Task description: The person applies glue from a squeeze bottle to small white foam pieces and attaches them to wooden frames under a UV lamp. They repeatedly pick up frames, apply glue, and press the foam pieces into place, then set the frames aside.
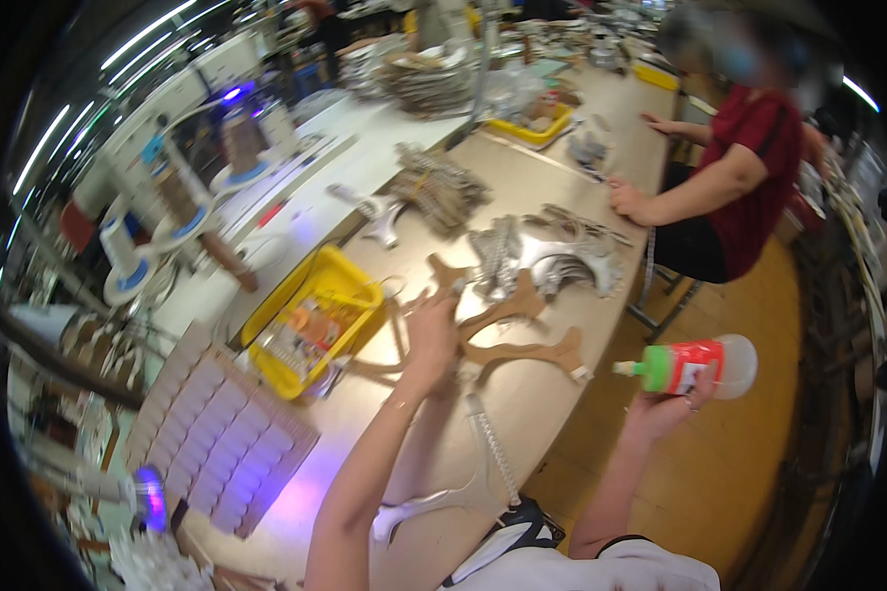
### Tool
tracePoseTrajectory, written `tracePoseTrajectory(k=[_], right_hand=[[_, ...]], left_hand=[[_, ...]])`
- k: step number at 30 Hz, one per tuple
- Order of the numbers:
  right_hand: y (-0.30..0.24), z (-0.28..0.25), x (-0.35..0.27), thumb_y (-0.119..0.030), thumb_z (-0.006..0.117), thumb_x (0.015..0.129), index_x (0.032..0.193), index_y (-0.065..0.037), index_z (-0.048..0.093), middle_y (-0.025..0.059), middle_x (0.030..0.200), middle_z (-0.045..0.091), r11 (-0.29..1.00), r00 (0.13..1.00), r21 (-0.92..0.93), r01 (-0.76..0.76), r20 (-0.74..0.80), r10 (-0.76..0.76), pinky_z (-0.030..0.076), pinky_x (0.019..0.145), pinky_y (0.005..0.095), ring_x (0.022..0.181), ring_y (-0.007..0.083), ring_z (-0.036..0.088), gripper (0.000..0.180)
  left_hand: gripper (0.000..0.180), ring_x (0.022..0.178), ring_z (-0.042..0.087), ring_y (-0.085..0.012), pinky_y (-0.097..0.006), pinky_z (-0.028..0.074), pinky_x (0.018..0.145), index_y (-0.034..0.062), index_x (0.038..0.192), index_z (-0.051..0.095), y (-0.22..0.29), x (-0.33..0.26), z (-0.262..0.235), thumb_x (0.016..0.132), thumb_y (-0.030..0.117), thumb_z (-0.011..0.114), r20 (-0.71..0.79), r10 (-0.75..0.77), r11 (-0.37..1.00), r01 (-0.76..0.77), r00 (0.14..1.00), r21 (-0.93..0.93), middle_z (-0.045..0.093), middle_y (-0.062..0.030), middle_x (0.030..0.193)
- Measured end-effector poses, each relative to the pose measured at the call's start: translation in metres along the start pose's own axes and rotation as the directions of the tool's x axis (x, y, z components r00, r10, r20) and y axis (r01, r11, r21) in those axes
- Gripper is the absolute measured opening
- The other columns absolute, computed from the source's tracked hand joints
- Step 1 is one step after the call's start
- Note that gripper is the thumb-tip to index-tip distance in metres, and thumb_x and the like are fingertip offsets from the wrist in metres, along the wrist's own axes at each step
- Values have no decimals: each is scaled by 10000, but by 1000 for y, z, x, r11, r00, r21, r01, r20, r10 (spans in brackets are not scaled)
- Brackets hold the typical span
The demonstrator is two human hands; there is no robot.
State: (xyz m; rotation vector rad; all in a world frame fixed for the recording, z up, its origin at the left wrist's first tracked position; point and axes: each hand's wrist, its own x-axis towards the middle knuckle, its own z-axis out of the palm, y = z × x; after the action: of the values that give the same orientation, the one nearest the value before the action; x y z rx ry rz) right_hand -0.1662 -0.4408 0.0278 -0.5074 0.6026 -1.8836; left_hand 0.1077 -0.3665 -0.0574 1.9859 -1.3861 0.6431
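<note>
My right hand (pixel 660 412), out past the table's right edge, is closed around a squeeze bottle (pixel 695 367). The bottle is translucent with a red label, a green cap and a pale nozzle; it lies nearly level, nozzle to the left. My left hand (pixel 432 335) rests over the table among brown Y-shaped strap pieces (pixel 508 307), its fingers stretched forward and slightly apart. Whether its fingertips press on a piece is too blurred to tell. Another brown piece (pixel 527 352) lies to its right. A silver strap piece (pixel 453 497) lies nearer to me, between my forearms.
Left of my left hand stand a yellow basket (pixel 370 295) with small items and a sheet of pale shaped pieces (pixel 222 433). Beyond lie silver pieces (pixel 572 258) and a bundle of straps (pixel 439 187). Thread cones (pixel 241 143) stand far left; a co-worker in red (pixel 759 187) sits far right.
</note>
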Motion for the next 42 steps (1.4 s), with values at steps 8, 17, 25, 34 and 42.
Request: tracePoseTrajectory(k=[8,17,25,34,42], right_hand=[[2,12,-19,-370,562,890,1154,-65,501,72,960,604,989,988,-9,-145,49,146,546,751,348,826,186,628,408],[8,33,-42,-346,594,850,1196,-52,490,77,996,604,991,970,17,-131,207,125,538,772,350,858,190,624,466],[3,33,-34,-370,643,783,1137,-62,519,86,987,616,992,958,-2,-127,258,124,552,779,364,865,226,639,486],[18,28,-31,-374,660,761,1127,-51,527,88,973,620,973,924,-73,-218,306,230,547,768,354,841,216,645,507],[14,29,-39,-360,676,767,1138,-42,529,87,960,615,991,932,-53,-123,337,133,538,769,346,836,213,632,511]], left_hand=[[466,1243,416,-400,-529,261,1034,65,1251,531,76,-117,-153,863,313,605,577,-92,943,257,811,-210,447,-239,1346],[635,1366,248,-415,-539,150,1112,94,1370,445,102,-216,-214,824,340,655,730,-430,853,503,531,136,261,-228,1488],[597,1323,329,-381,-475,224,1107,70,1316,496,87,-216,-231,779,201,719,471,-636,708,705,611,41,347,-212,1433],[361,974,537,-284,-378,437,830,46,1070,598,95,-216,-238,761,163,743,81,-826,564,820,558,95,527,-132,1048],[618,923,596,-310,-428,481,791,-12,1258,427,139,-128,-95,808,340,664,532,-519,844,500,669,194,578,-159,1017]])
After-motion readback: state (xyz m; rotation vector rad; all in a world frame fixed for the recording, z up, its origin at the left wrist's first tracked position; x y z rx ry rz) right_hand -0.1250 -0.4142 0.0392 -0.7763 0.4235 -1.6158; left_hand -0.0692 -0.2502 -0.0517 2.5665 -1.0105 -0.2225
